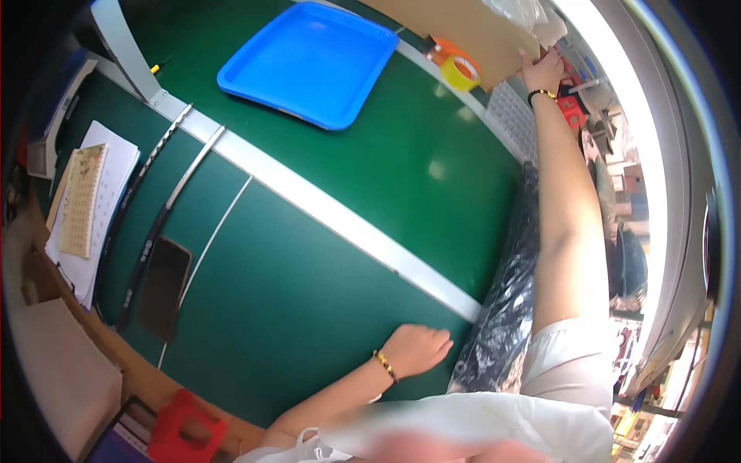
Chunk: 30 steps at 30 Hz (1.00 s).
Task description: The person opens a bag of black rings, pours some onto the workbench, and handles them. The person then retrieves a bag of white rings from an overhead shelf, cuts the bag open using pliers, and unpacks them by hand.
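Fingers of the right hand (545, 73) are apparently handling cardboard (467, 29) right of the blue tray (309, 65), hold unclear; left hand (417, 351) is holding nothing; any lift would be needing pinching.

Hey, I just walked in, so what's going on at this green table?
Someone's right hand is stretched out to the edge of a cardboard piece, near some clear plastic; whether it grips anything is unclear. The left hand is by the near edge of the green table, with nothing visibly held. A blue tray lies toward the far side.
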### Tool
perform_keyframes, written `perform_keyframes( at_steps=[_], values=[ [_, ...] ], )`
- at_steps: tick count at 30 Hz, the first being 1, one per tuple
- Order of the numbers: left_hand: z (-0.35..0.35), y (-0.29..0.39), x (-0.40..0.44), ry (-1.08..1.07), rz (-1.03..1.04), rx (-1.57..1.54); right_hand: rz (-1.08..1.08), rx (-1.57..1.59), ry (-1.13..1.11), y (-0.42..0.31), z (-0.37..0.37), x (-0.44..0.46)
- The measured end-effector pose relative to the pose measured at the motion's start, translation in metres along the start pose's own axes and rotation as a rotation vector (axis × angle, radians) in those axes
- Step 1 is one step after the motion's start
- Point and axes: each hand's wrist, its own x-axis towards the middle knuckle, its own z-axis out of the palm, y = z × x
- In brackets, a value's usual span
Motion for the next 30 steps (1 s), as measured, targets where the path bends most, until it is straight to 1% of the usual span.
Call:
perform_keyframes(
  at_steps=[1,2,3,5,7,9,11,12,14,15,16,19,20,23,25,27,29,30],
  values=[
    [-0.003,0.002,-0.001,-0.060,-0.015,0.019,0.036,-0.106,0.006,-0.011,-0.002,0.009],
    [-0.001,0.003,-0.001,-0.042,-0.017,0.025,0.075,-0.212,0.011,-0.020,-0.001,0.018],
    [0.000,0.003,-0.001,-0.024,-0.024,0.031,0.059,-0.209,0.016,-0.019,0.007,0.033],
    [0.006,0.002,-0.004,0.009,-0.030,0.016,-0.063,-0.337,0.080,-0.018,0.028,0.058],
    [0.011,0.000,-0.003,0.039,-0.031,-0.003,-0.065,-0.311,0.091,-0.017,0.045,0.076],
    [0.015,-0.001,-0.004,0.020,-0.075,-0.019,-0.063,-0.288,0.087,-0.013,0.054,0.095],
    [0.019,-0.002,-0.003,0.043,-0.101,-0.062,-0.023,-0.640,-0.117,-0.013,0.054,0.115],
    [0.020,-0.003,-0.002,0.068,-0.090,-0.071,-0.024,-0.639,-0.119,-0.011,0.053,0.117],
    [0.021,-0.004,-0.004,0.080,-0.080,-0.080,-0.193,-0.476,0.171,0.002,0.046,0.108],
    [0.020,-0.003,-0.003,0.090,-0.076,-0.043,-0.189,-0.478,0.171,0.006,0.042,0.102],
    [0.019,-0.003,-0.003,0.102,-0.070,-0.003,-0.238,-0.419,0.182,0.010,0.036,0.096],
    [0.015,-0.001,0.000,0.129,-0.079,-0.030,-0.349,-0.299,0.263,0.022,0.024,0.076],
    [0.013,0.000,0.001,0.128,-0.073,-0.027,-0.347,-0.300,0.270,0.026,0.023,0.068],
    [0.005,0.004,0.000,0.058,-0.094,-0.036,-0.465,-0.160,0.536,0.045,0.017,0.040],
    [0.006,0.003,0.000,0.083,-0.093,-0.071,-0.420,-0.148,0.538,0.022,-0.010,-0.004],
    [0.005,0.004,0.001,0.097,-0.096,-0.064,-0.379,-0.128,0.530,0.015,-0.015,-0.015],
    [0.005,0.005,0.001,0.103,-0.104,-0.060,-0.385,0.140,0.476,0.020,-0.006,-0.009],
    [0.006,0.005,0.001,0.101,-0.101,-0.051,-0.380,0.139,0.472,0.010,-0.007,-0.008]
  ],
)
